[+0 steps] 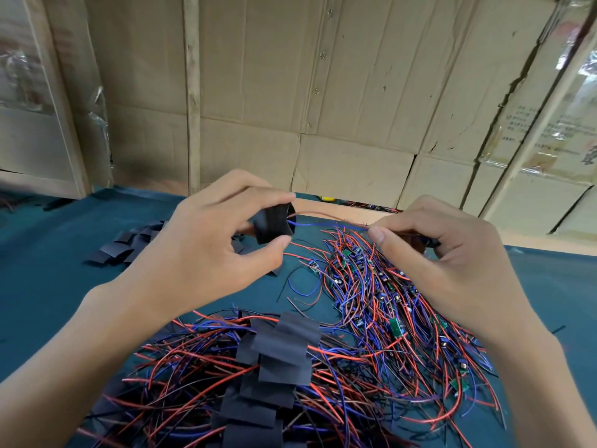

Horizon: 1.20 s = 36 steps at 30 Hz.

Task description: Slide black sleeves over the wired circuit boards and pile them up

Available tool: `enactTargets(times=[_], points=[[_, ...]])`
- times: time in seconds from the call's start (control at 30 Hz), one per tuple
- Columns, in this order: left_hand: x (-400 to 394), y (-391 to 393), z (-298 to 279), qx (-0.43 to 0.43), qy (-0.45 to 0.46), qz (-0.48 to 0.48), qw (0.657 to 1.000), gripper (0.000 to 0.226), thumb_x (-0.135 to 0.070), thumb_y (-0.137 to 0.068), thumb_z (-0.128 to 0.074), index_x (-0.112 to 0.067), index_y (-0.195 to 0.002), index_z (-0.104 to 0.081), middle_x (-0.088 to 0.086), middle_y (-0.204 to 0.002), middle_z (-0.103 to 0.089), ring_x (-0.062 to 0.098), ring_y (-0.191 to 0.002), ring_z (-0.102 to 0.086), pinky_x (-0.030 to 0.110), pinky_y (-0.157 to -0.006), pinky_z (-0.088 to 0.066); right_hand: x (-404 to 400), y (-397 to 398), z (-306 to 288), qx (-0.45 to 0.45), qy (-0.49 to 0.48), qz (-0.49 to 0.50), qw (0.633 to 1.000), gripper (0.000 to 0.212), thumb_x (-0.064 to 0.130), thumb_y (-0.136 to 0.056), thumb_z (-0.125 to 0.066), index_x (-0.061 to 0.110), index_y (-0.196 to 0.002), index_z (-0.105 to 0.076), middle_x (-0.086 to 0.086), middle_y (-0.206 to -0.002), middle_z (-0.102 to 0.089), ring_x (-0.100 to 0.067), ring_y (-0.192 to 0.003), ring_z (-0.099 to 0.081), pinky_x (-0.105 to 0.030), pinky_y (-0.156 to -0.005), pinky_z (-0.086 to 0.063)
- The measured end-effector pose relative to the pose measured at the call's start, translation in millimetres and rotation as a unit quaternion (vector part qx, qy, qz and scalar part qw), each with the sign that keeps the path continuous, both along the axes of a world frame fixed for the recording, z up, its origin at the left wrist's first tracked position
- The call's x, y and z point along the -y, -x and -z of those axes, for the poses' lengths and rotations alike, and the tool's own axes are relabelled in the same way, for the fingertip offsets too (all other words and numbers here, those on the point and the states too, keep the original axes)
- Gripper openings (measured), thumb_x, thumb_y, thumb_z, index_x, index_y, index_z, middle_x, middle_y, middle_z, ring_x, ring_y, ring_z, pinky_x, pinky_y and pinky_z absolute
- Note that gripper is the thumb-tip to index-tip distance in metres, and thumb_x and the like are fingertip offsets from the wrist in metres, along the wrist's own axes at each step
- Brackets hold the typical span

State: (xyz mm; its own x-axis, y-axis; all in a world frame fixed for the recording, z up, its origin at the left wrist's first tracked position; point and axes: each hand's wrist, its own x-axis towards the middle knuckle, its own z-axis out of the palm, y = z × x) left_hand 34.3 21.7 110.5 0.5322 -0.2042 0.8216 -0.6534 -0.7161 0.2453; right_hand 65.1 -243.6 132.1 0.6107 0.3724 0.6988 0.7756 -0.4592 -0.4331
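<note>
With a black sleeve (274,223) pinched open in the left hand (206,240) and the wires (323,219) pinched in the right hand (442,253), the sleeve mouth could be collapsed by squeezing, so the board might be snagged.

No text here can be read. The cardboard box (546,130) at the right carries a few printed lines, but they are too blurred to make out.

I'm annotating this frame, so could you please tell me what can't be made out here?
- Head view: the board held by the right hand is hidden behind its fingers.
- How far the wires reach into the black sleeve gripped by the left hand.
- Sleeved pile: cut off at bottom edge.
- Box print: blurred.
</note>
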Motion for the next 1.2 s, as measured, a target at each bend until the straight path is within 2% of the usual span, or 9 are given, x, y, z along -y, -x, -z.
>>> enactTargets(times=[0.07,0.17,0.23,0.4,0.5,0.63,0.77,0.9,1.2], points=[[-2.9,-3.9,4.9,0.010,-0.050,-0.018,0.999,0.040,-0.023,-0.083,-0.072,-0.016,-0.122,-0.068,-0.004,-0.111,-0.061,0.013,-0.087,-0.063,0.034,-0.080,-0.054,-4.2,0.8,1.9,-0.004,0.019,0.002,1.000,0.009,0.018,-0.089,-0.073,0.024,-0.084,-0.078,0.003,-0.076,-0.062,-0.015,-0.072,-0.058,-0.017,-0.065,-0.040],[-7.4,-9.9,13.2,0.016,-0.095,-0.032,0.995,0.040,-0.023,-0.085,-0.069,-0.013,-0.124,-0.067,-0.004,-0.115,-0.060,0.010,-0.098,-0.061,0.028,-0.089,-0.050,-9.8,1.1,5.7,-0.005,0.044,-0.002,0.999,0.010,0.013,-0.088,-0.074,0.021,-0.083,-0.078,0.002,-0.074,-0.059,-0.016,-0.069,-0.055,-0.019,-0.065,-0.040],[-9.9,-13.8,17.0,0.018,-0.116,-0.040,0.992,0.039,-0.021,-0.086,-0.070,-0.011,-0.124,-0.066,-0.002,-0.116,-0.059,0.014,-0.101,-0.062,0.031,-0.090,-0.050,-11.7,1.0,7.4,-0.002,0.054,-0.011,0.998,0.011,0.010,-0.088,-0.076,0.019,-0.083,-0.078,0.004,-0.072,-0.056,-0.016,-0.065,-0.053,-0.019,-0.063,-0.039],[-10.7,-16.6,20.4,0.029,-0.187,-0.085,0.978,0.038,-0.022,-0.086,-0.065,-0.008,-0.122,-0.066,0.001,-0.114,-0.059,0.019,-0.101,-0.062,0.038,-0.078,-0.056,-16.6,2.7,9.3,-0.001,0.065,-0.041,0.997,0.007,0.013,-0.087,-0.073,0.015,-0.082,-0.078,0.004,-0.072,-0.055,-0.017,-0.063,-0.051,-0.022,-0.061,-0.040],[-7.8,-16.4,22.8,0.005,-0.215,-0.104,0.971,0.039,-0.020,-0.082,-0.070,-0.009,-0.120,-0.067,0.003,-0.109,-0.059,0.022,-0.095,-0.062,0.043,-0.068,-0.058,-17.9,5.8,8.8,-0.015,0.059,-0.064,0.996,0.008,0.011,-0.087,-0.073,0.016,-0.082,-0.077,0.003,-0.073,-0.057,-0.015,-0.063,-0.051,-0.016,-0.061,-0.038],[-2.4,-13.6,23.2,-0.020,-0.218,-0.108,0.970,0.040,-0.021,-0.080,-0.068,-0.012,-0.119,-0.068,0.000,-0.110,-0.060,0.019,-0.094,-0.060,0.042,-0.068,-0.057,-18.0,8.4,7.6,-0.032,0.053,-0.071,0.996,0.010,0.009,-0.088,-0.075,0.017,-0.082,-0.078,0.003,-0.072,-0.057,-0.014,-0.063,-0.052,-0.015,-0.061,-0.037],[-0.8,-12.2,22.5,-0.024,-0.155,-0.067,0.985,0.035,-0.021,-0.084,-0.070,-0.013,-0.118,-0.068,-0.002,-0.112,-0.060,0.017,-0.094,-0.062,0.029,-0.083,-0.050,-14.2,8.5,3.7,-0.030,0.023,-0.071,0.997,0.009,0.011,-0.088,-0.075,0.015,-0.080,-0.077,0.005,-0.070,-0.056,-0.008,-0.064,-0.051,-0.014,-0.062,-0.037],[-2.6,-9.5,17.9,-0.014,-0.106,-0.036,0.994,0.038,-0.026,-0.086,-0.067,-0.013,-0.122,-0.066,-0.006,-0.117,-0.059,0.000,-0.097,-0.054,0.027,-0.084,-0.050,-8.3,7.0,1.0,-0.056,-0.029,-0.068,0.996,0.013,0.007,-0.087,-0.076,0.015,-0.077,-0.076,0.012,-0.068,-0.057,-0.004,-0.062,-0.050,-0.014,-0.059,-0.035],[0.6,-7.3,16.3,0.037,-0.104,-0.019,0.994,0.037,-0.022,-0.090,-0.067,-0.007,-0.123,-0.065,0.000,-0.116,-0.060,0.017,-0.102,-0.062,0.037,-0.085,-0.052,-11.0,10.9,-1.5,-0.080,-0.078,-0.032,0.993,0.015,0.009,-0.084,-0.078,0.015,-0.070,-0.074,0.011,-0.064,-0.061,-0.001,-0.058,-0.051,-0.012,-0.056,-0.036]])
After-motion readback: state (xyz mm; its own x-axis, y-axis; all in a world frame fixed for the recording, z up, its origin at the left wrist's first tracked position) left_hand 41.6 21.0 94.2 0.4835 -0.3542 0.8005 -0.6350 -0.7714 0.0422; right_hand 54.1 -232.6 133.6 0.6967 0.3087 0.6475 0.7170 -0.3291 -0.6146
